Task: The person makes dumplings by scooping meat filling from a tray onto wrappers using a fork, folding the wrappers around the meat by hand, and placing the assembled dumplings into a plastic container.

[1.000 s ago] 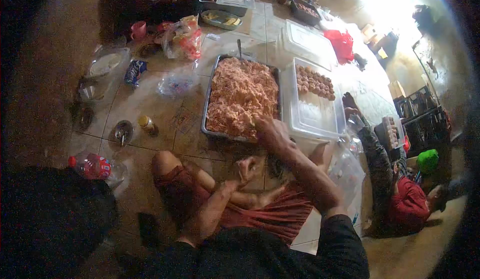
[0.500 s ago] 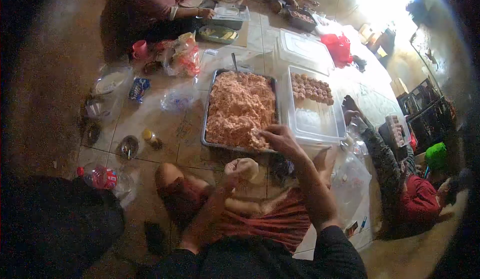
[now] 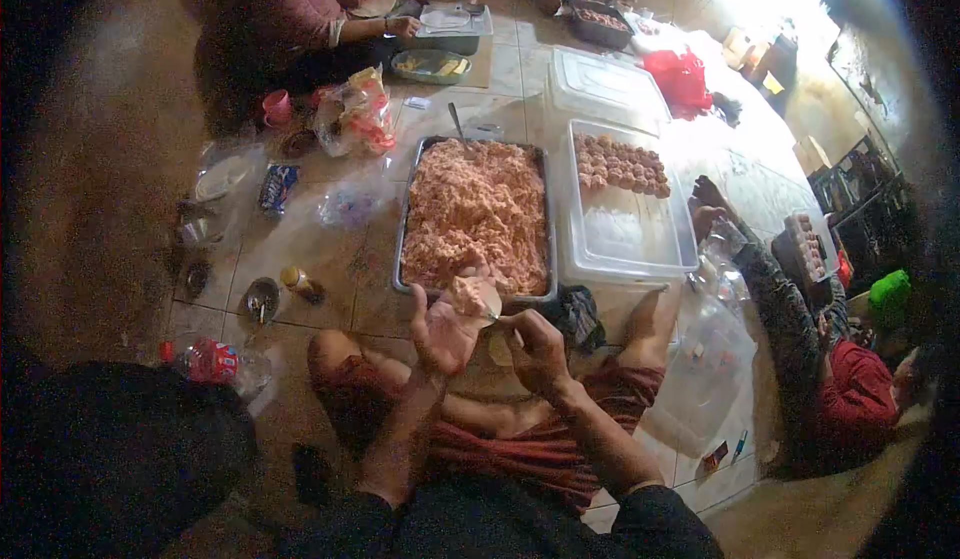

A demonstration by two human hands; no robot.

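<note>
My left hand (image 3: 445, 339) is palm up, thumb apart, holding a thin round dumpling wrapper (image 3: 489, 299) on its fingers. A lump of pinkish minced filling (image 3: 466, 297) lies on the wrapper. My right hand (image 3: 535, 349) is closed round a small spoon (image 3: 492, 316), whose tip meets the filling. Just beyond both hands is a large metal tray (image 3: 402, 259) heaped with minced filling (image 3: 475, 209). A second spoon (image 3: 456, 122) stands in its far end. To the right, a clear plastic container (image 3: 630, 269) has rows of filled dumplings (image 3: 620, 166) in its far part.
A plastic lid (image 3: 610, 84) lies behind the container. A black bag (image 3: 580, 317) sits by my right knee. On the left are a small jar (image 3: 297, 279), an ashtray (image 3: 262, 301) and a bottle (image 3: 215, 361). Other people sit at the far left (image 3: 300, 19) and right (image 3: 850, 399).
My right hand has come back from the tray to my left hand with filling. My left hand has risen towards the tray and turned palm up, filling now on the wrapper.
</note>
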